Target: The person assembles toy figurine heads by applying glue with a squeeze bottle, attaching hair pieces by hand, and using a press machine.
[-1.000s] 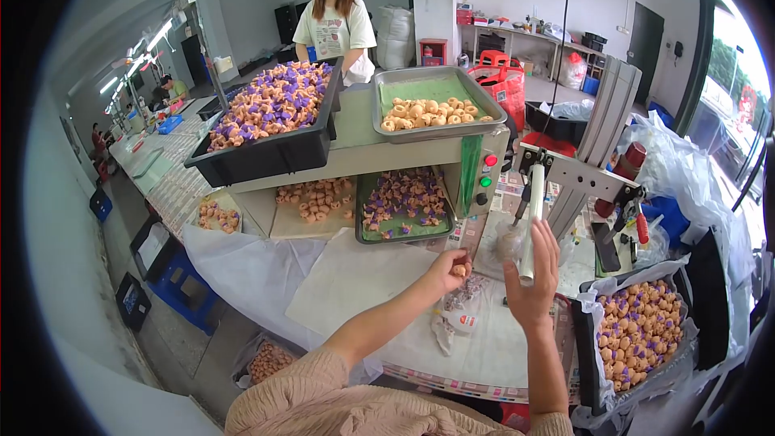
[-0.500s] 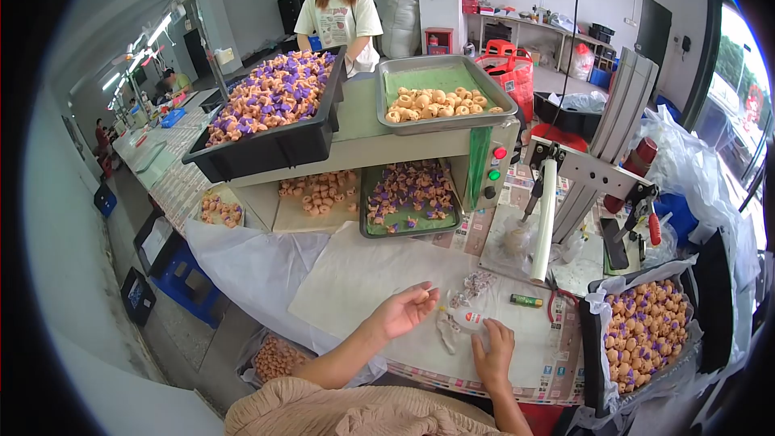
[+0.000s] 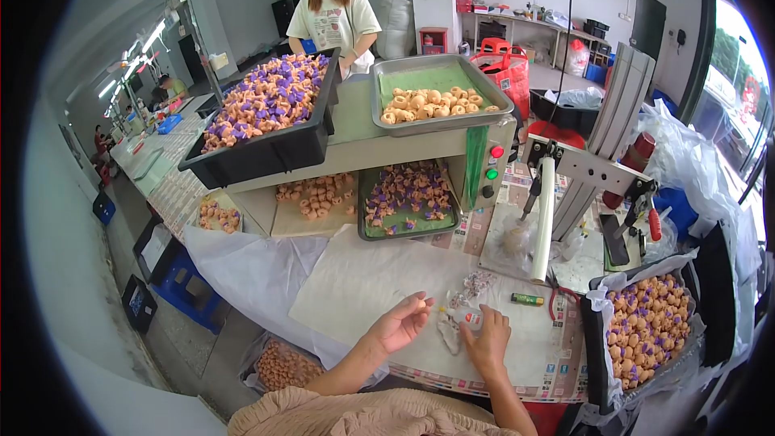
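My left hand (image 3: 401, 323) is raised over the white sheet (image 3: 347, 282) with its fingers curled and the thumb pressed to them. Something small and pale may be at its fingertips, too small to name. Close by on the right, my right hand (image 3: 488, 341) has thumb and fingers apart at the near edge of a small clear container with a red mark (image 3: 471, 318). Whether it touches the container I cannot tell. A crumpled pale strip (image 3: 448, 331) lies left of the container, and a heap of tiny pieces (image 3: 476, 284) lies beyond it.
A green tube (image 3: 526, 299) and red-handled pliers (image 3: 557, 300) lie right of the hands, below a press (image 3: 557, 178). A bin of orange-purple pieces (image 3: 596, 347) stands at right. Trays (image 3: 440, 123) and a black crate (image 3: 258, 163) sit on the shelf; a person (image 3: 333, 20) stands behind.
My left hand has come slightly lower and nearer, its fingers more closed together. The right hand has moved up and left toward the clear container. The view has shifted slightly.
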Motion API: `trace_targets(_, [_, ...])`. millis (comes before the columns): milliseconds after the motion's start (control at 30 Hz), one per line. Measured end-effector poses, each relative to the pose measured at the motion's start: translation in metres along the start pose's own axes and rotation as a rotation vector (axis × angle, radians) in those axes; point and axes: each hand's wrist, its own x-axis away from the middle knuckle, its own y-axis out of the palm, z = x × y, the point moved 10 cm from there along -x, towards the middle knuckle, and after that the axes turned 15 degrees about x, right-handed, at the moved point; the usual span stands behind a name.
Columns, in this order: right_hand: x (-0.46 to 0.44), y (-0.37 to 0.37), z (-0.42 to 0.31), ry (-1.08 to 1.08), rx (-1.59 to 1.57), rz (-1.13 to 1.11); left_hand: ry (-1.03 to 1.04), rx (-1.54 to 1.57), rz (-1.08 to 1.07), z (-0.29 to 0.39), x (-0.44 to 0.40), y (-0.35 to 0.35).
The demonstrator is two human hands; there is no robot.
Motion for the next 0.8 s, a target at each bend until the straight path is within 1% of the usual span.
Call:
trace_targets(100, [-0.002,0.003,-0.005,-0.084,0.040,-0.035,-0.023,0.005,-0.023,-0.003,0.002,-0.001])
trace_targets(133, [-0.002,0.003,-0.004,-0.082,0.040,-0.040,-0.034,0.006,-0.035,-0.004,0.003,0.000])
trace_targets(233, [-0.002,0.012,-0.004,-0.114,0.020,-0.145,-0.018,-0.005,-0.027,-0.005,0.006,0.007])
trace_targets(400, [-0.002,0.014,0.009,-0.087,-0.042,-0.130,0.034,-0.051,-0.042,-0.001,0.011,0.020])
trace_targets(433, [-0.004,0.011,0.013,-0.072,-0.102,-0.092,0.030,-0.050,-0.036,-0.001,0.010,0.020])
trace_targets(533, [0.000,0.012,0.033,-0.017,-0.251,-0.010,0.040,-0.043,-0.096,0.001,0.008,0.022])
trace_targets(567, [-0.001,0.009,0.036,0.002,-0.280,0.015,0.028,-0.035,-0.064,-0.001,0.007,0.017])
trace_targets(633, [-0.004,0.005,0.042,0.136,-0.457,-0.046,0.047,-0.034,-0.094,-0.001,0.005,0.019])
trace_targets(667, [-0.006,0.006,0.044,0.192,-0.533,-0.100,0.034,-0.025,-0.056,-0.005,0.005,0.015])
trace_targets(700, [-0.007,0.009,0.046,0.246,-0.608,-0.148,0.013,0.004,-0.086,-0.009,0.004,0.020])
trace_targets(733, [-0.009,0.007,0.046,0.272,-0.606,-0.168,-0.005,0.034,-0.119,-0.012,0.005,0.026])
trace_targets(800, [-0.008,0.012,0.047,0.375,-0.857,-0.211,-0.024,0.052,-0.086,-0.018,0.006,0.024])
